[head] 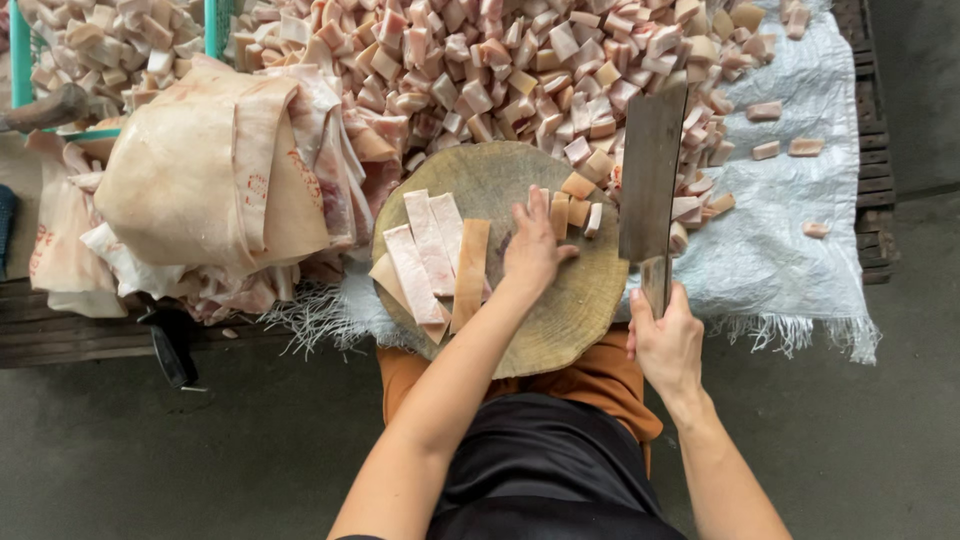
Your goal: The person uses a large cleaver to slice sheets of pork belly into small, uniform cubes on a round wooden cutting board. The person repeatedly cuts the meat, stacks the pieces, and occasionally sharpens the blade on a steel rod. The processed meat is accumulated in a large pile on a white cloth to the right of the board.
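A round wooden chopping block (560, 320) is seen from above, set at the near edge of a white woven sheet (790, 250) that is spread over a dark slatted platform (875, 120). On the left half of the block, several long strips of pork fat with skin (432, 255) are laid side by side, running from far to near. The left hand (535, 245) is laid flat near the middle of the block, fingers spread and pointing away, touching a small row of cut pieces (575, 208) at the far edge of the block; nothing is pinched by it.

A cleaver (650, 180) with a broad rectangular blade is gripped at its handle by the right hand (665, 345), fingers wrapped tight around it. The blade is held over the right edge of the block, pointing away, just right of the cut pieces.

Beyond the block, a large heap of diced pork fat (500, 70) is spread across the sheet, with a few stray cubes (785, 130) lying apart at the far right. To the left, a stack of large uncut pork skin slabs (210, 180) is piled, touching the block's left side. A green crate (20, 60) holding more cubes is partly visible at the far left. Orange cloth and a black garment are seen below the block.
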